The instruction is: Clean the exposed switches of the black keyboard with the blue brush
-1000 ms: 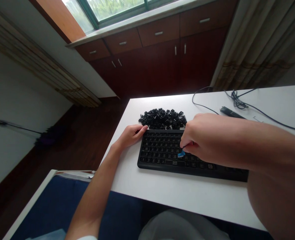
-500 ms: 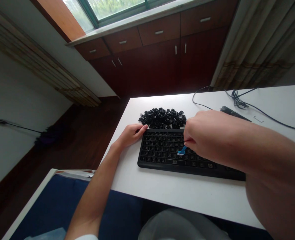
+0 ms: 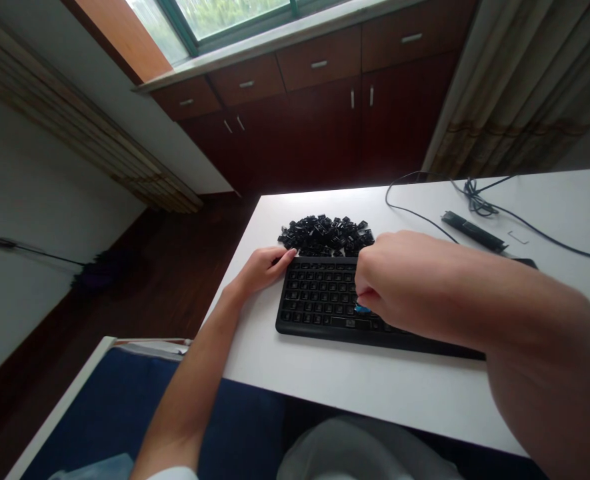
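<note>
A black keyboard (image 3: 319, 287) with its keycaps off lies on the white table, its right part hidden behind my right forearm. My left hand (image 3: 263, 270) grips its far left corner, thumb along the edge and the other fingers partly out of sight. In a closed fist, my right hand (image 3: 382, 273) holds a small blue brush (image 3: 361, 309) over the lower middle rows of key sockets. Most of the brush is covered by the fist. Just beyond the keyboard's far edge is a heap of loose black keycaps (image 3: 325, 233).
A long black strip-shaped piece (image 3: 473, 231) and a thin bent metal wire (image 3: 521, 239) lie at the table's right. A black cable (image 3: 539, 232) runs loosely around them, with a bundled knot. Below the table's left edge is a dark blue surface (image 3: 99, 400).
My right hand has shifted left and a little toward me, hiding more of the blue brush. More of the black strip-shaped piece shows now. My left hand stays at the corner.
</note>
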The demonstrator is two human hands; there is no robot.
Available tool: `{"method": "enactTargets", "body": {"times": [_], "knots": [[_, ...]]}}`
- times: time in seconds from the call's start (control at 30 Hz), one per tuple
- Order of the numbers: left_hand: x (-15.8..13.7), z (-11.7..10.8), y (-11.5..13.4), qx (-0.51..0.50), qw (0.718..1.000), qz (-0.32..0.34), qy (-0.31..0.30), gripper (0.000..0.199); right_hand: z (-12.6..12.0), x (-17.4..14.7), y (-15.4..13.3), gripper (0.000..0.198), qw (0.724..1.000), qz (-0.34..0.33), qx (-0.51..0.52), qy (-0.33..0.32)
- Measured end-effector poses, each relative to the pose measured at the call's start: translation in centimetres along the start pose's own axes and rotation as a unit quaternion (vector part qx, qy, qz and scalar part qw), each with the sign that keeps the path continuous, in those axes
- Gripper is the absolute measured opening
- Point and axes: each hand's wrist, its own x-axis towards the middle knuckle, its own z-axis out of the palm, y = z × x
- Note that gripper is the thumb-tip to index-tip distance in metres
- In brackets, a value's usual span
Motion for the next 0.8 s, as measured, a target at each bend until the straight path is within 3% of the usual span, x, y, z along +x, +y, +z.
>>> {"method": "enactTargets", "body": {"times": [0.33, 0.53, 0.8], "knots": [[0.0, 0.2, -0.2, -0.001, 1.0, -0.001, -0.001, 0.044, 0.4, 0.7, 0.8, 0.024, 0.995, 0.091, -0.042, -0.027], [-0.1, 0.3, -0.2, -0.004, 1.0, 0.001, 0.004, 0.044, 0.8, 0.6, 1.0, 0.024, 0.999, 0.026, -0.006, -0.019], [-0.2, 0.3, -0.3, 0.0, 1.0, -0.001, -0.001, 0.044, 0.2, 0.5, 1.7, 0.014, 0.998, 0.036, -0.016, -0.042]]}}
